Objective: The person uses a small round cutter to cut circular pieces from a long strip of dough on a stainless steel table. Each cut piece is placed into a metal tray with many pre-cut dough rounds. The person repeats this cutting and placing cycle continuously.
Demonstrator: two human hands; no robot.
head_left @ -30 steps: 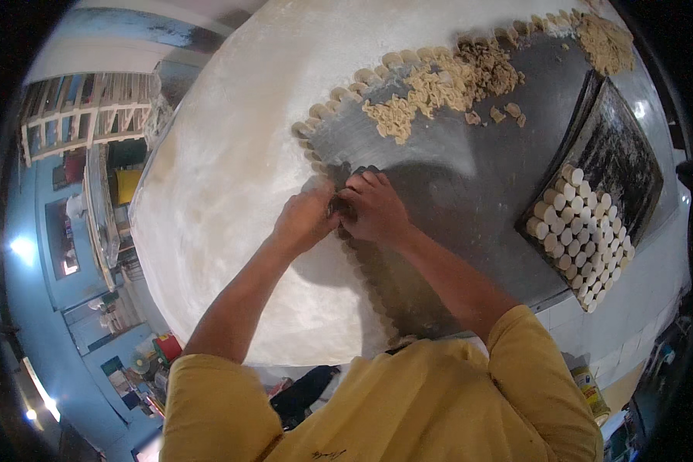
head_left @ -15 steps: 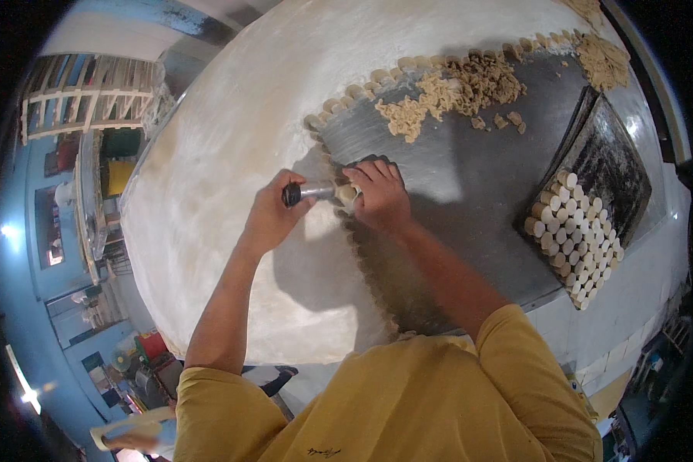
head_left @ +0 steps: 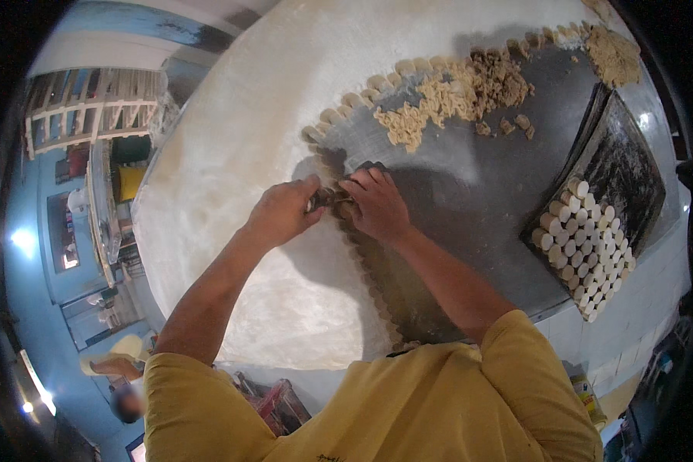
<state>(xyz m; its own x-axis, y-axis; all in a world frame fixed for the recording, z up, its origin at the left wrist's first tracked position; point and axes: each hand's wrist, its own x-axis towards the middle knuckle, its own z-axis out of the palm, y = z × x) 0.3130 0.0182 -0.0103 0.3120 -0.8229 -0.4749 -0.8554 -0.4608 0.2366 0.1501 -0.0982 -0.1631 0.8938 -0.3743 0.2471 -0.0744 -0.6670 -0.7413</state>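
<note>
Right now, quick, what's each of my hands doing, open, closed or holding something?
Left hand: closed, holding a small metal tube.
Right hand: fingers bent near the tube; whether it holds anything cannot be told.

Left hand point(head_left: 283, 213) and right hand point(head_left: 380, 206) conceal most of a dark tool point(head_left: 316, 202); a pale sheet point(head_left: 223, 200) runs past the upper edge; a yellow shirt point(head_left: 408, 400) is cropped below; a background person's head point(head_left: 126, 403) is blurred.

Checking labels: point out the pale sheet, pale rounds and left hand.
Pale sheet point(head_left: 231, 181), head view, bare left part.
Pale rounds point(head_left: 581, 270), head view, middle of pile.
Left hand point(head_left: 283, 212), head view, back of hand.
</note>
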